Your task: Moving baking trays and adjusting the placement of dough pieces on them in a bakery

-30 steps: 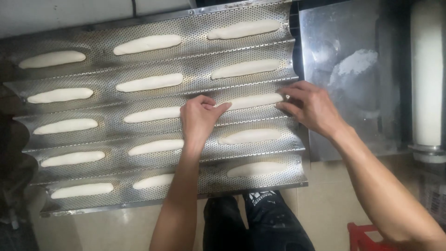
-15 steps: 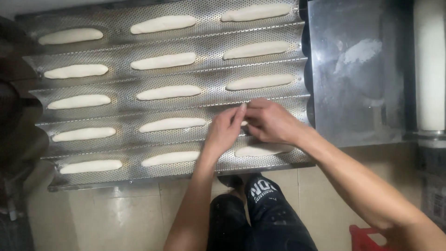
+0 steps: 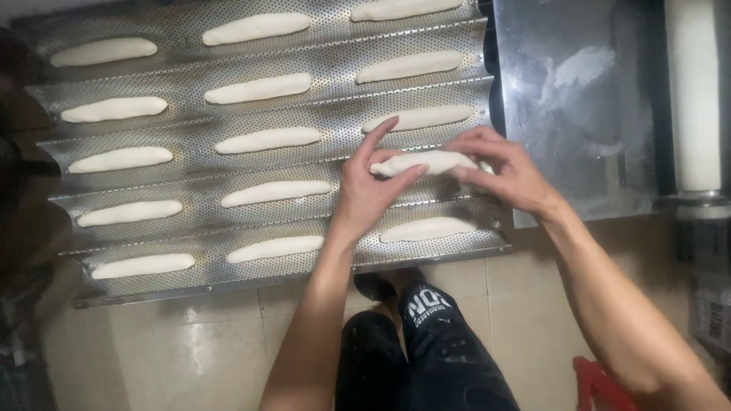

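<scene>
Centre right of frame: left hand and right hand pinch the ends of a dough stick over the tray; left index finger sticks out.

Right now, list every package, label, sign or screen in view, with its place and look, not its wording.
Printed patch on the trousers: bottom centre, on the person's dark trouser leg; pale block lettering on black cloth.
Pale tag or label: far right edge, below the white roller; small and too blurred to tell more.
No packages, signs or screens show.
</scene>
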